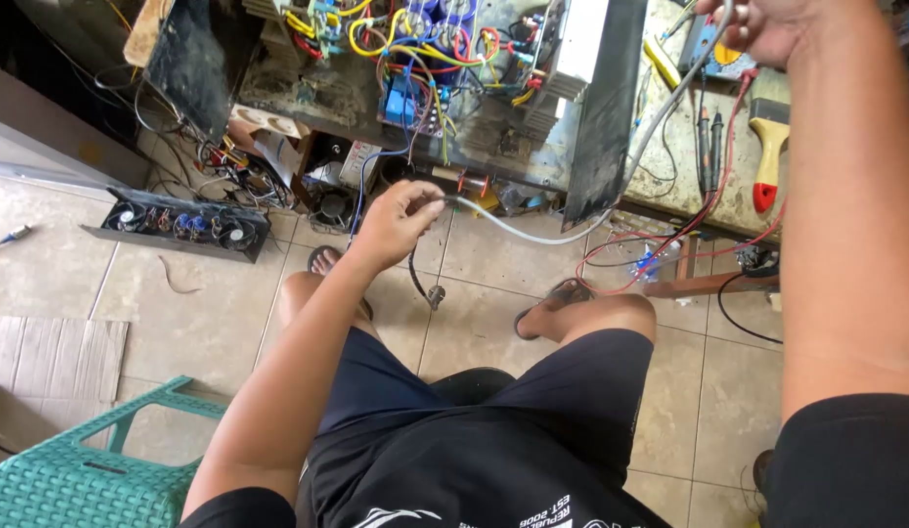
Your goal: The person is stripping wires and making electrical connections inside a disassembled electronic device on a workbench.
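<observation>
Head view: my left hand (400, 220) is pinched closed on one end of the grey cable (532, 235). The cable sags below the desk (689, 166) edge, then rises to my right hand (767, 29), which is clenched around its upper part beside the open amplifier chassis (444, 88).

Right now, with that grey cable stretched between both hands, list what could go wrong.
1. The grey cable runs from the left hand up to the right hand, passing close to the open chassis with its loose coloured wiring; a tug might snag it.
2. Red probe leads hang off the workbench edge near the cable and could be dragged down.
3. A black wire dangles between the sandalled feet, a possible trip or pull.
</observation>
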